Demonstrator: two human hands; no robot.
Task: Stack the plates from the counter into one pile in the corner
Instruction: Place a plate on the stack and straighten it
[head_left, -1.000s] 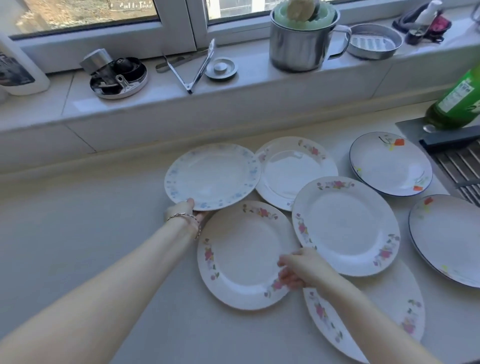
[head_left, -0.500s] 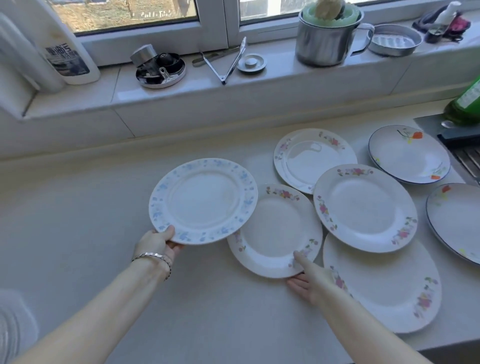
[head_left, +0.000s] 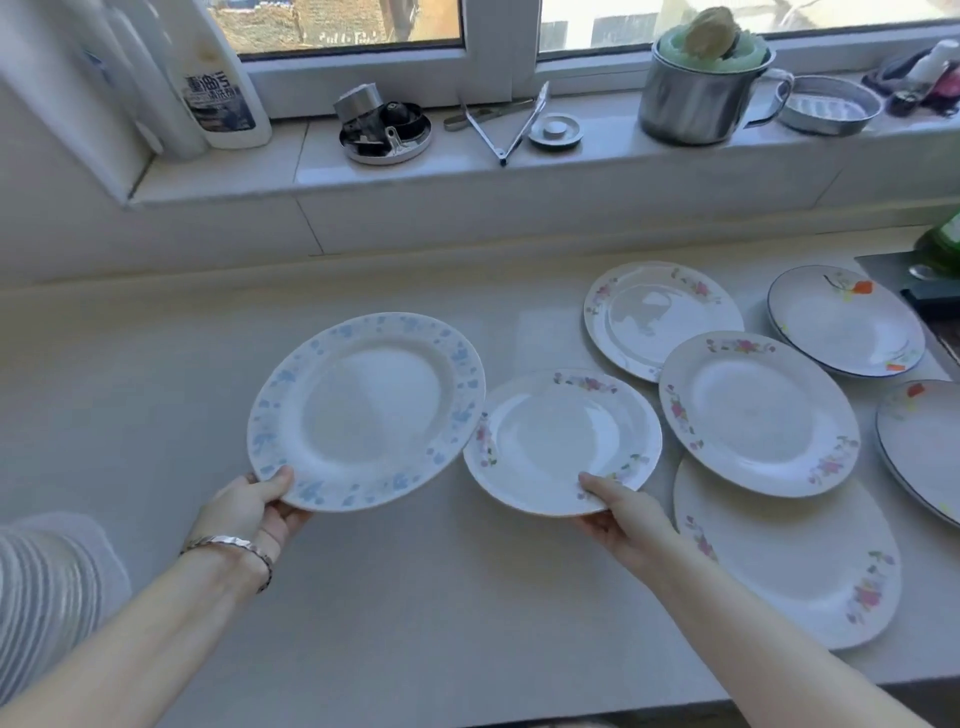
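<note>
Left hand: the left hand (head_left: 248, 506) grasps the near rim of the blue-flowered plate (head_left: 366, 410), thumb on top, fingers underneath; a silver bracelet (head_left: 228, 548) sits on the wrist.
Blue-flowered plate: tilted, stretching away from the left hand; its right edge overlaps the rim of the plate in the other hand.
Right hand: the right hand (head_left: 626, 514) grips the near edge of a small pink-flowered plate (head_left: 561, 441), thumb laid on the rim.
Small pink-flowered plate: between the two hands; whether its far side touches the surface (head_left: 415, 613) cannot be told.
Right of the right hand: a large pink-flowered plate (head_left: 779, 556) lies flat just beside the wrist, with another pink-flowered plate (head_left: 758, 413) overlapping its far edge.
Beyond the right hand: a third pink-flowered plate (head_left: 660, 319) lies partly under that one.
Far right: two blue-rimmed plates with orange marks, one whole (head_left: 844, 319), one cut off by the frame edge (head_left: 922, 447).
Ahead of both hands: a windowsill (head_left: 597, 161) with a steel mug (head_left: 696, 101), tongs (head_left: 511, 130) and a white bottle (head_left: 223, 88).
</note>
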